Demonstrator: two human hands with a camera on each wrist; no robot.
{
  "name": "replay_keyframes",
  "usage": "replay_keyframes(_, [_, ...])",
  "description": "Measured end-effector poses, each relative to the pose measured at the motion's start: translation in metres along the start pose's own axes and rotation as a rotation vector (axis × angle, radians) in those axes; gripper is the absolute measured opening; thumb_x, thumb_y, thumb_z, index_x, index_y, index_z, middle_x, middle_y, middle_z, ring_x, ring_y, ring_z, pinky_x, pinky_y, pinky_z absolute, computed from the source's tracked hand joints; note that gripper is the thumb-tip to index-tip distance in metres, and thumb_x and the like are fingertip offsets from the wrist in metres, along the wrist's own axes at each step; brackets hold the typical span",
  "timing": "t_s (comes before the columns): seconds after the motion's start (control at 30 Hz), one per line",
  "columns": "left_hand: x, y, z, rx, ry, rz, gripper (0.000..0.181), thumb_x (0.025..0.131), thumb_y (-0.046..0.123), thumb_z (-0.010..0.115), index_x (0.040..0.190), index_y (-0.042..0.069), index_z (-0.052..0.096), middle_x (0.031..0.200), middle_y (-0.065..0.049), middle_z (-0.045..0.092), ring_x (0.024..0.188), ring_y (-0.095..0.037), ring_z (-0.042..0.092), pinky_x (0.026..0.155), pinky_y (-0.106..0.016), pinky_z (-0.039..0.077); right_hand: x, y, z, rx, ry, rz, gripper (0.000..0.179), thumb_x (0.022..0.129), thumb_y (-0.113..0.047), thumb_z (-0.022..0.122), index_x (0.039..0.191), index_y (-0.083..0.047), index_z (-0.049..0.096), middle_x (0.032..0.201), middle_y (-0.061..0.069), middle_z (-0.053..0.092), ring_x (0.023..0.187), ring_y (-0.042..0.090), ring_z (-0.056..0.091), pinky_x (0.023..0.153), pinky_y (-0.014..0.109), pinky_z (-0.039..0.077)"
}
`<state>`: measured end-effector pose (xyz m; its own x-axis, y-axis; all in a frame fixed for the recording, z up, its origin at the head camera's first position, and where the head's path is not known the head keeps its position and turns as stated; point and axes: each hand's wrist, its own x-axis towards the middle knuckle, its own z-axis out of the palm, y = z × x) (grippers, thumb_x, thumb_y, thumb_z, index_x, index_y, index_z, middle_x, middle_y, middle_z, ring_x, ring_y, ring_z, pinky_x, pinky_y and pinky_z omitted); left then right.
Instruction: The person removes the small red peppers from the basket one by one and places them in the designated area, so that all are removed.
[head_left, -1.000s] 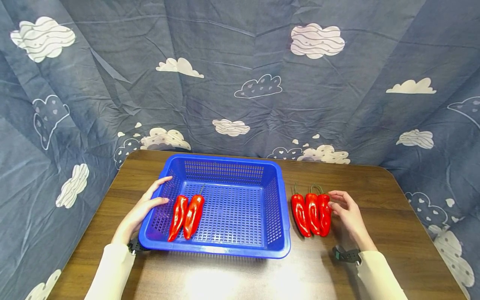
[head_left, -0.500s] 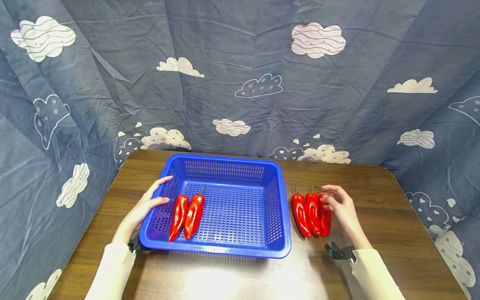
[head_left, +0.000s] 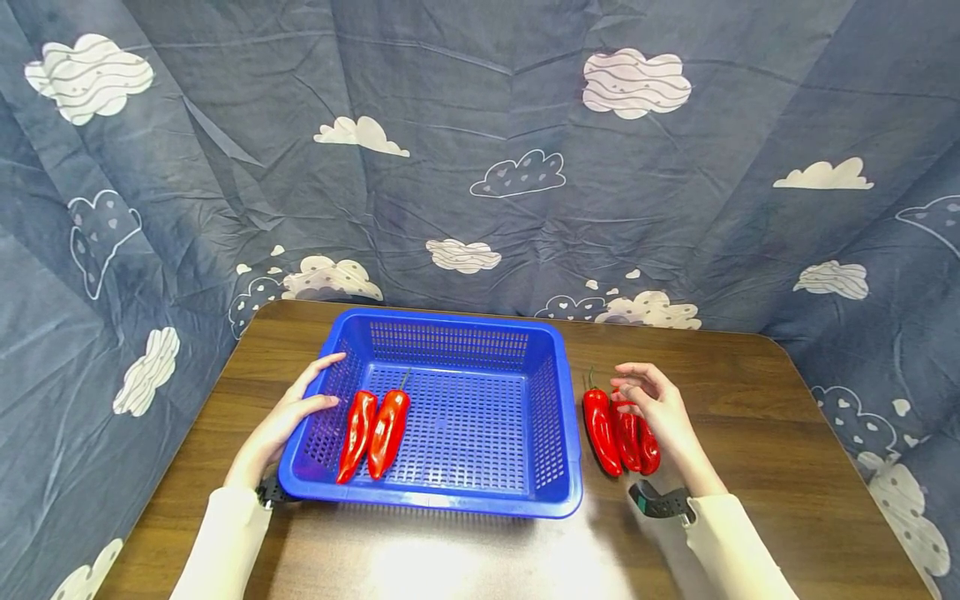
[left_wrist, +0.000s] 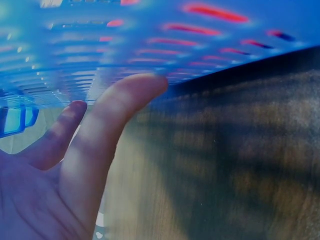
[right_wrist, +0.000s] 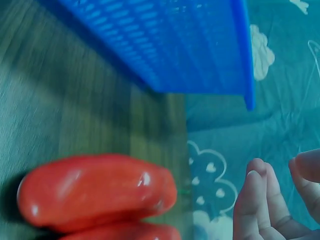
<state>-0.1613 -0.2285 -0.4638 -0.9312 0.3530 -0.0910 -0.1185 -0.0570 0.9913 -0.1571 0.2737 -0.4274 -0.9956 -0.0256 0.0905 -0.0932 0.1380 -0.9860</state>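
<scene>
Plainly, the right hand [head_left: 660, 408] holds nothing: its fingers curve loosely above the stem ends of three loose peppers, thumb and fingertips apart. Whether a fingertip brushes the middle pepper [head_left: 626, 442] I cannot tell.

With the basket [head_left: 420, 500] as the clock's centre in the head view, those three lie at 3 o'clock on the table [head_left: 757, 433], stems toward 12, side by side. The inner pepper [head_left: 602, 433] is nearest the basket; the outer pepper [head_left: 649, 450] is partly covered by the hand. Inside the basket, toward 9 o'clock, lie two more, a left pepper [head_left: 356, 437] and a right pepper [head_left: 387, 437].

At 9 o'clock the left hand [head_left: 270, 425] lies against the basket's side, fingers extended rather than wrapped round it.

Each pepper looks light and firm, its glossy skin probably slippery. A pinch across the broad shoulder, just below the stem, should be surest; the thin stem may bend or snap, and the tapered tip offers little grip. Hard squeezing could bruise the flesh. The basket seems light, fairly stiff plastic.
</scene>
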Motion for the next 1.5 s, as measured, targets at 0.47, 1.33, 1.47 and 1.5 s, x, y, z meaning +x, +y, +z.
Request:
replay_keyframes(0.47, [-0.001, 0.001, 0.000, 0.015, 0.002, 0.005, 0.062, 0.096, 0.003, 0.046, 0.151, 0.022, 0.023, 0.143, -0.027, 0.026, 0.112, -0.036, 0.049, 0.084, -0.047, 0.050, 0.004, -0.022, 0.029, -0.009, -0.111, -0.015, 0.026, 0.095, 0.005, 0.043, 0.120, 0.014, 0.045, 0.093, 0.000, 0.067, 0.080, 0.016, 0.066, 0.070, 0.027, 0.054])
replay_keyframes(1.33, [0.000, 0.001, 0.000, 0.020, 0.005, -0.003, 0.062, 0.095, 0.004, 0.046, 0.150, 0.022, 0.024, 0.146, -0.025, 0.023, 0.115, -0.039, 0.046, 0.084, -0.047, 0.050, 0.015, -0.043, 0.079, -0.013, -0.260, 0.014, 0.028, 0.095, 0.002, 0.046, 0.121, 0.012, 0.048, 0.095, 0.013, 0.065, 0.079, 0.020, 0.065, 0.071, 0.029, 0.054])
replay_keyframes(1.47, [0.000, 0.001, 0.000, 0.020, 0.005, -0.002, 0.062, 0.096, 0.004, 0.046, 0.150, 0.022, 0.024, 0.145, -0.025, 0.024, 0.114, -0.038, 0.047, 0.084, -0.047, 0.050, 0.017, -0.044, 0.086, -0.008, -0.283, 0.027, 0.029, 0.094, 0.003, 0.045, 0.121, 0.012, 0.048, 0.095, 0.015, 0.064, 0.078, 0.017, 0.065, 0.071, 0.031, 0.054])
replay_keyframes(1.5, [0.000, 0.001, 0.000, 0.019, 0.005, -0.002, 0.062, 0.096, 0.004, 0.046, 0.151, 0.023, 0.024, 0.145, -0.025, 0.025, 0.114, -0.038, 0.047, 0.084, -0.047, 0.050, 0.017, -0.044, 0.088, -0.011, -0.288, 0.027, 0.029, 0.094, 0.003, 0.045, 0.121, 0.012, 0.049, 0.095, 0.016, 0.064, 0.078, 0.017, 0.065, 0.072, 0.032, 0.054])
